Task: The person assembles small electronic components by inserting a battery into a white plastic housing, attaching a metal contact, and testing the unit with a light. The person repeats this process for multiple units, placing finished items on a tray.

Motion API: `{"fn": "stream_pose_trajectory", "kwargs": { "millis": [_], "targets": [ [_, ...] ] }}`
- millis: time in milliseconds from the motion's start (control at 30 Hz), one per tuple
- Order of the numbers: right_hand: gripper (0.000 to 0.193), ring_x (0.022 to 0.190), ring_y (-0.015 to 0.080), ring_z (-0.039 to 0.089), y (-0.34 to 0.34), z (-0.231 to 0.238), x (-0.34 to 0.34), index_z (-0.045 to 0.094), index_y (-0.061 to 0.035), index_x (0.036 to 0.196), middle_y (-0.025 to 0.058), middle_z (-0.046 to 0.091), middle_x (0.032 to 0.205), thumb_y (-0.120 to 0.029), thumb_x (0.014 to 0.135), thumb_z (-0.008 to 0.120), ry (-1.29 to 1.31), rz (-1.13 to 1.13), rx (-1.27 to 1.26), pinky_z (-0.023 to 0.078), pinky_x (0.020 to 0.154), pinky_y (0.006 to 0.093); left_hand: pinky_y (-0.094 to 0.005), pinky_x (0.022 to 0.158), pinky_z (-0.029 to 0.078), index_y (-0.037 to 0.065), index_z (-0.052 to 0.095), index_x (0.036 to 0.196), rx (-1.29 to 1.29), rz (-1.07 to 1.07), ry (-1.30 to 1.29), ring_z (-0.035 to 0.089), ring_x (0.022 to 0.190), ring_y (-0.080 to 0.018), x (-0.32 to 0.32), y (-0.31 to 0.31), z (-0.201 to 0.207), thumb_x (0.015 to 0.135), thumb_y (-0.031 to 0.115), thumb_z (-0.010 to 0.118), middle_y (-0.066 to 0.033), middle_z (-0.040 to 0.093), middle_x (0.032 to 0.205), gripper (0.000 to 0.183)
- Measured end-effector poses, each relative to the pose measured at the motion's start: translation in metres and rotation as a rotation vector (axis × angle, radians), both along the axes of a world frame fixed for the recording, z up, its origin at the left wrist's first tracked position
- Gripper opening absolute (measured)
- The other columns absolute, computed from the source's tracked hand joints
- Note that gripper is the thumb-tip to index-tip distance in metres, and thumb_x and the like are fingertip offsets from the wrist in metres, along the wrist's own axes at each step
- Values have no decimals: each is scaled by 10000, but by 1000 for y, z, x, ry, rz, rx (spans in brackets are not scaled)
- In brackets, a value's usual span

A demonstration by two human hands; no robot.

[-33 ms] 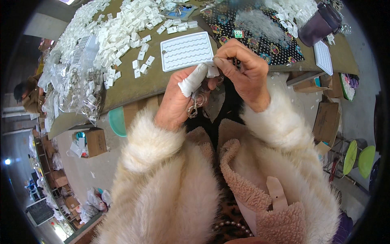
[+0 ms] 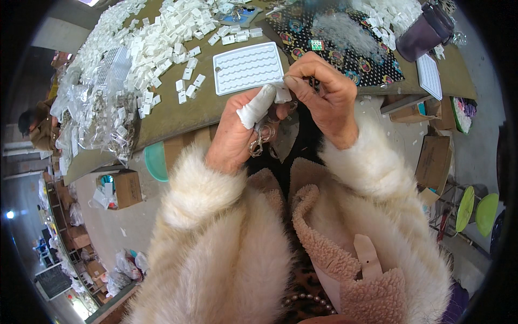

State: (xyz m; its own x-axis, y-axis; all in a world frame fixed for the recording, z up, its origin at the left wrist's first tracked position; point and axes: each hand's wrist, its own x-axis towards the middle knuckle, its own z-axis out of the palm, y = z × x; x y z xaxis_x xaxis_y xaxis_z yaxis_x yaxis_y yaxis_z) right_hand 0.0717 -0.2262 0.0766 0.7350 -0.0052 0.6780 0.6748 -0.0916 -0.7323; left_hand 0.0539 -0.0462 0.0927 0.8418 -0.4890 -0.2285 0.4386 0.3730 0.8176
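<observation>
My left hand (image 2: 233, 127), its thumb wrapped in white, is closed on a small white plastic case (image 2: 282, 95). Shiny metal key rings (image 2: 261, 141) hang from the same hand below the thumb. My right hand (image 2: 329, 97) pinches thumb and forefinger together right beside the case; anything between those fingertips is too small to make out. Just beyond both hands, a white tray (image 2: 217, 70) with wavy ridges lies on the table. Several loose white plastic cases (image 2: 189, 86) lie to its left, in front of a large heap of similar pieces (image 2: 162, 46).
Clear plastic bags (image 2: 97, 116) sag over the table's left edge. Behind my right hand lies a dark patterned cloth (image 2: 294, 27) with a pile of clear small parts (image 2: 345, 32). A dark purple bottle (image 2: 425, 33) stands at the right. Cardboard boxes (image 2: 433, 162) sit below the table.
</observation>
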Motion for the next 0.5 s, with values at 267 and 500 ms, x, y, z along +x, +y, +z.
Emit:
{"fn": "stream_pose_trajectory", "kwargs": {
  "millis": [267, 500],
  "targets": [
    [35, 654, 84, 622, 8, -6, -9, 661, 35, 879, 44, 629, 871, 32, 913, 667, 177, 98, 237, 455, 594, 208, -177, 477, 373, 43, 691, 1071, 9, -8, -24, 504, 593, -34, -3, -3, -3, 1006, 444, 605, 2, 645, 861, 415],
    [41, 750, 116, 579, 11, -10, -11, 676, 11, 850, 39, 651, 814, 46, 845, 697, 144, 61, 224, 438, 650, 255, -188, 521, 442, 49, 675, 1100, -122, -12, -20, 573, 650, -44, -3, -2, -7, 995, 374, 629, 3, 648, 877, 344]
  ]
}}
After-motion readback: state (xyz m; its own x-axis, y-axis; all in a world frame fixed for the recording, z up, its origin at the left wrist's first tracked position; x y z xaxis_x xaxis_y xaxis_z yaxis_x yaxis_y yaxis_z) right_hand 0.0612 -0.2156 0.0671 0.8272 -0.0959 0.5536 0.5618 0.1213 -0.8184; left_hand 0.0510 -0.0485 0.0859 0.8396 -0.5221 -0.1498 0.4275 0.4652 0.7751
